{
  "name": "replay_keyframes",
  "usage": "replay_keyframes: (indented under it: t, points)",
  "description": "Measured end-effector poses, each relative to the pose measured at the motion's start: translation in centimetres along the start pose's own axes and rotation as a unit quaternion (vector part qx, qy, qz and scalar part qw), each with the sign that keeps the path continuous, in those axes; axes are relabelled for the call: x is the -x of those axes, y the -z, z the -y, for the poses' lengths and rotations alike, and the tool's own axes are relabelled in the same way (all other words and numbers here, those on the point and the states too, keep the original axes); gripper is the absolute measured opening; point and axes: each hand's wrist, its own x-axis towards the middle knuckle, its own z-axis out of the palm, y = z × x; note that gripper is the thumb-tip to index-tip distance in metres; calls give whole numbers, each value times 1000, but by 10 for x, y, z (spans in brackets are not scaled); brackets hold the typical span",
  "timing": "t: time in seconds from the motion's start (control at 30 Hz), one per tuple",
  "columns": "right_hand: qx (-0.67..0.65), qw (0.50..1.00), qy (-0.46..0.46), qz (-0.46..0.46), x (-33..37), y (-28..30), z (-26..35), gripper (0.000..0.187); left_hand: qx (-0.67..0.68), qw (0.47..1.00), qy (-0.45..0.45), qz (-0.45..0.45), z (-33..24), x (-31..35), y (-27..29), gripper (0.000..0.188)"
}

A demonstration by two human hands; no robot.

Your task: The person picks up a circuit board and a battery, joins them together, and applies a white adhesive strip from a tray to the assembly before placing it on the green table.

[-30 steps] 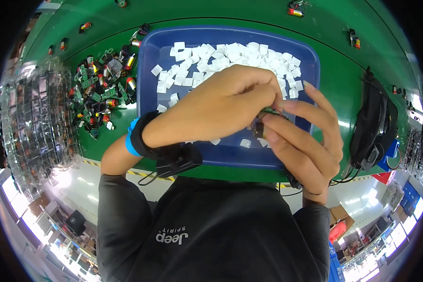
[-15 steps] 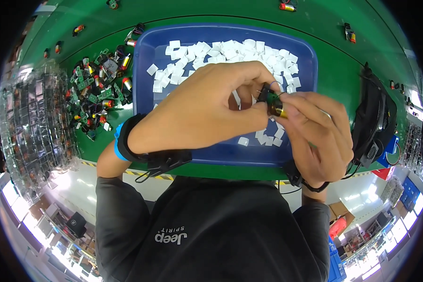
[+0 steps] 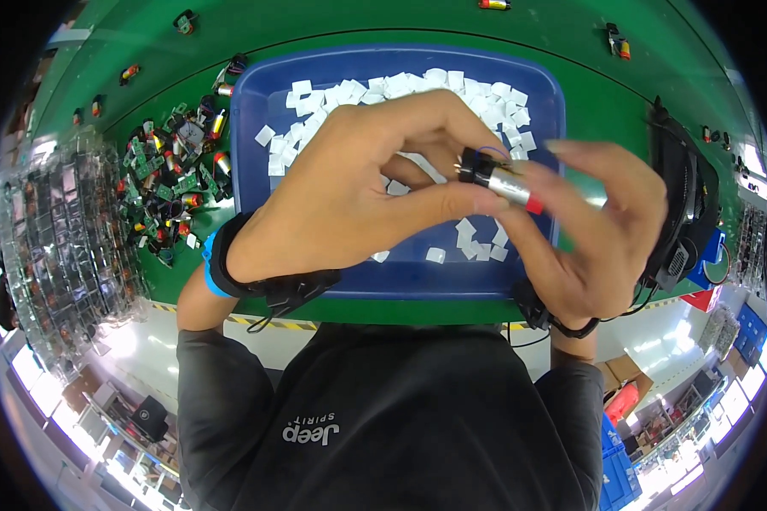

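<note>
A small cylindrical battery (image 3: 509,189), silver with a red end, is held over the blue tray. A black end piece (image 3: 476,167) with thin metal pins sits on its left end, and a thin blue wire loops above it. My left hand (image 3: 349,183) pinches the black-capped end between thumb and fingers. At the red end, my right hand (image 3: 609,234) has its thumb and a finger around the battery; another finger is lifted away, and these fingers are partly blurred. Beneath both hands, several white square pieces (image 3: 486,106) lie scattered in the tray.
The blue tray (image 3: 400,288) sits on a green table (image 3: 605,111). A heap of circuit boards with batteries (image 3: 175,162) lies left of it, near stacked clear plastic trays (image 3: 64,230). On the right lies a black bag (image 3: 682,196). More batteries (image 3: 619,44) dot the far side.
The battery has turned, so its silver side and red end now show instead of a yellow side. My right fingers have opened somewhat, with one lifting off. The whole view has shifted slightly.
</note>
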Motion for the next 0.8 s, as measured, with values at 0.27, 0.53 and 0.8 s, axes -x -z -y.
replay_keyframes:
  t: [0.27,0.53,0.8]
  points:
    - [-184,965,-170,-81,22,8,0,37,95,993,-46,-58,-1,-1,-7,38]
    - [-288,925,-248,13,15,-1,2,19,-35,982,-166,-84,10,-7,-10,36]
    - [-371,876,-309,11,18,-8,3,19,-106,970,-195,-98,9,-5,-10,36]
